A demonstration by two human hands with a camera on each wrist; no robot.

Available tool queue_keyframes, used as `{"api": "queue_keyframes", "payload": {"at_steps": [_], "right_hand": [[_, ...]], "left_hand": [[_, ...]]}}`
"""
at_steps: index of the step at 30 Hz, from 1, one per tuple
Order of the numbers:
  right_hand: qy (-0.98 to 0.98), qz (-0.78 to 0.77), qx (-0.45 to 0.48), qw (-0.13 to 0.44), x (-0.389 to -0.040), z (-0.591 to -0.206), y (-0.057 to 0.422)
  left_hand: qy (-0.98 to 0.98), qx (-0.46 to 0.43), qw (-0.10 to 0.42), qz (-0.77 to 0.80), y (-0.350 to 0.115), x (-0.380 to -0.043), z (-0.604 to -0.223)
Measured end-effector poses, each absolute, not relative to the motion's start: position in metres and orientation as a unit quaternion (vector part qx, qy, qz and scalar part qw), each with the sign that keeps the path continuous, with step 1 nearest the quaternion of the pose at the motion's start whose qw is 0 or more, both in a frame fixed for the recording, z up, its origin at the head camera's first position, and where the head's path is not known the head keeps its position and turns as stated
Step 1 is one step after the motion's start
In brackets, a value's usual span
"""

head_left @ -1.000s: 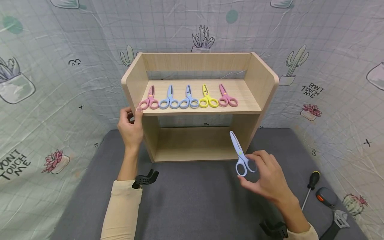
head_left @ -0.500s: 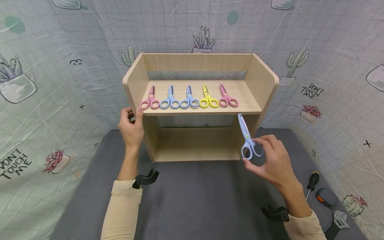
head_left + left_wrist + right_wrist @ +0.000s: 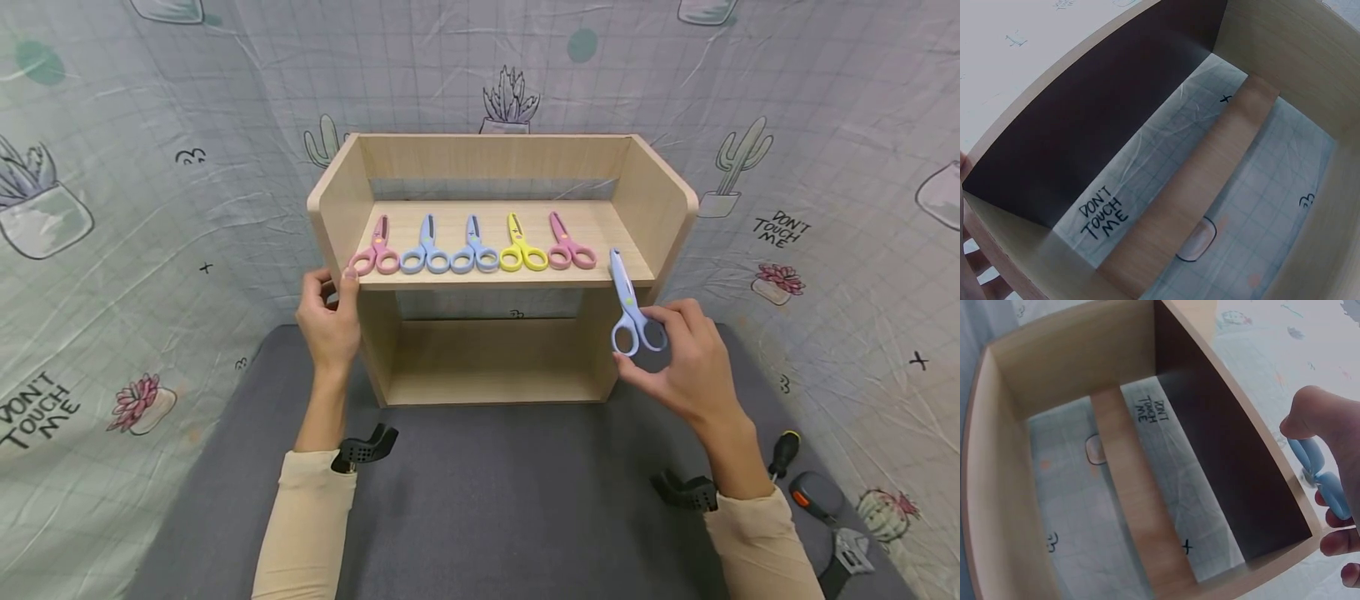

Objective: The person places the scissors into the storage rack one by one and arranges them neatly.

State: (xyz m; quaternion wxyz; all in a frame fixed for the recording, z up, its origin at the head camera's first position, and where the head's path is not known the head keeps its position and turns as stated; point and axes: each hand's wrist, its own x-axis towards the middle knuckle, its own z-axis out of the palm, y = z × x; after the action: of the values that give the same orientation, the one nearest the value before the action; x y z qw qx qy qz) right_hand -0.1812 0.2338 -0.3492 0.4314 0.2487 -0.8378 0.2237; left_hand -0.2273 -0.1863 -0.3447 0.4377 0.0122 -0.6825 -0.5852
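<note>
In the head view my left hand [image 3: 330,321] grips the left side of a light wooden shelf unit [image 3: 491,156], thumb at the front edge near the upper board. My right hand [image 3: 686,362] pinches light blue scissors [image 3: 632,312] by their handle loops, blades pointing up, in front of the upper board's right end. On that board lie pink scissors [image 3: 379,242], two blue pairs of scissors [image 3: 427,233], yellow scissors [image 3: 516,232] and another pink pair of scissors [image 3: 558,232] in a row. The right wrist view shows blue scissor handles [image 3: 1334,495] between thumb and fingers.
A screwdriver [image 3: 784,450], a tape measure [image 3: 817,496] and an adjustable wrench [image 3: 851,550] lie on the grey table [image 3: 487,492] at the right. Patterned cloth [image 3: 187,75] hangs behind and at both sides.
My right hand has risen with the blue scissors, away from me and slightly right, from before the lower compartment to the upper board's front edge. The left hand keeps its place.
</note>
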Motion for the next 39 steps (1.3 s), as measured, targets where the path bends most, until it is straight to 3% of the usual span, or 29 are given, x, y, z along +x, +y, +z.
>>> {"api": "queue_keyframes", "payload": {"at_steps": [20, 39], "right_hand": [[-0.868, 0.235, 0.184, 0.397, -0.202, -0.322, 0.218], [-0.853, 0.236, 0.205, 0.419, -0.211, -0.311, 0.204]], "left_hand": [[-0.682, 0.006, 0.442, -0.583, -0.195, -0.235, -0.355], [-0.68, 0.004, 0.44, -0.586, -0.194, -0.234, -0.354]]}}
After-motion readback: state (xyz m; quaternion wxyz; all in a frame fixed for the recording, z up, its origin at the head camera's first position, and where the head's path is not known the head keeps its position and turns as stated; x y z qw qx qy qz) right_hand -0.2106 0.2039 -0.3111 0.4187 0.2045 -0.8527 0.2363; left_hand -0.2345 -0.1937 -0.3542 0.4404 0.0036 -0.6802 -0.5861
